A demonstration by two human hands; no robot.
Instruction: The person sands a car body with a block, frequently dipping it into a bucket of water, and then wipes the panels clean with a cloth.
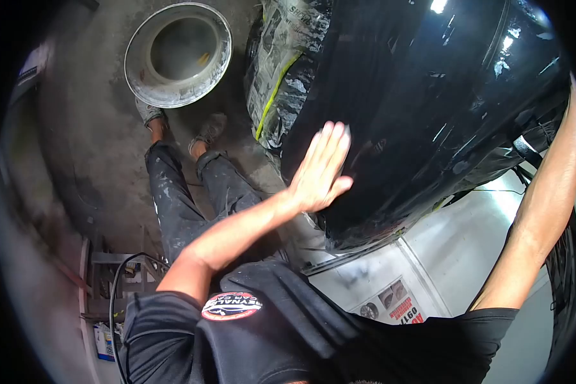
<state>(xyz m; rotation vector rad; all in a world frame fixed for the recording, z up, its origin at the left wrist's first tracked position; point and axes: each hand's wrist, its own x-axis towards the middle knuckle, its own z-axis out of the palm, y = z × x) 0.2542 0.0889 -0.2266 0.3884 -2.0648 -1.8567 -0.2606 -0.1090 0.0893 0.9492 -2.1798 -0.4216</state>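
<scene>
My left hand (pixel 323 165) lies palm down on a glossy black curved car panel (pixel 403 121), near its left edge. Its fingers are stretched out, close together, with the thumb apart. A small pale patch shows by the fingertips; whether it is a thing under them I cannot tell. Newspaper masking (pixel 278 70) with a yellow-green strip (pixel 278 96) runs along the panel's left side. My right forearm reaches up along the right edge, and its hand is out of view. Pale streaks and bright reflections mark the panel.
A bare wheel rim (pixel 134 67) rests on the dusty concrete floor (pixel 89 153) near my feet. A dark cable (pixel 114 288) curves past a low frame with items at the lower left. A white surface bearing a printed poster (pixel 390 304) lies below the panel.
</scene>
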